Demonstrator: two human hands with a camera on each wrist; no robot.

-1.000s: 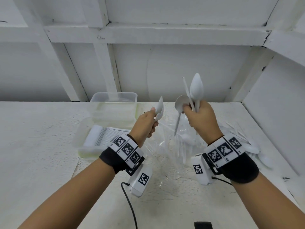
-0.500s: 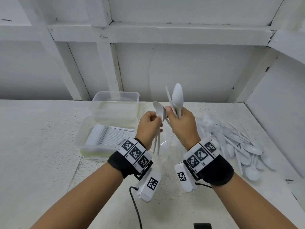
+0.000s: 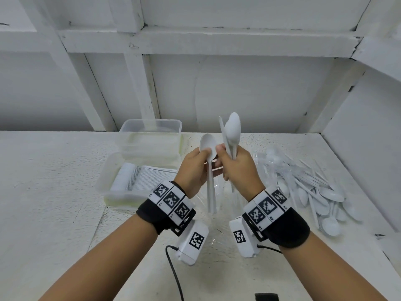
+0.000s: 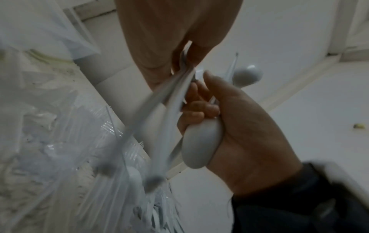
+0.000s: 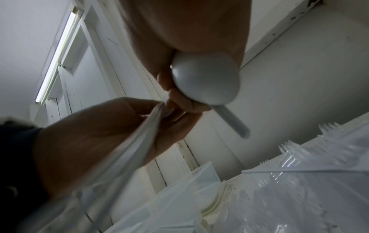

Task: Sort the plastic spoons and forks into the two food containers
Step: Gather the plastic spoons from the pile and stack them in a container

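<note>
At the white table (image 3: pixel 54 213), I am midway through the sort, by my reading. The near food container (image 3: pixel 112 192), left of my hands, already holds a tidy nested row of white cutlery, handles aligned; whether they are spoons or forks I cannot tell from here. The far container (image 3: pixel 149 131) behind it looks empty or close to it, its clear walls showing nothing I can make out. A crumpled clear plastic bag (image 3: pixel 219 192) lies under my hands, and the right wrist view shows fork tines (image 5: pixel 329 126) through it, so the forks seem largely untouched. On the right, a loose pile of spoons (image 3: pixel 314 192) sprawls across the table, bowls and handles crossed every way: plenty left to move.

Above the bag, my two hands meet. My right hand (image 3: pixel 240 168) is closed round a small bundle of spoons (image 3: pixel 232 129), one bowl and a thin handle standing upright above the fist. My left hand (image 3: pixel 193 170) is wrapped round a few stacked spoons, the front spoon (image 3: pixel 207 146) bowl up, thumb pressed on it, its handles hanging straight down. The right hand's fingers touch that stack, which I judge to be a handover to build one nested set.

The spoons are plain white plastic, thin, glossy and light.
</note>
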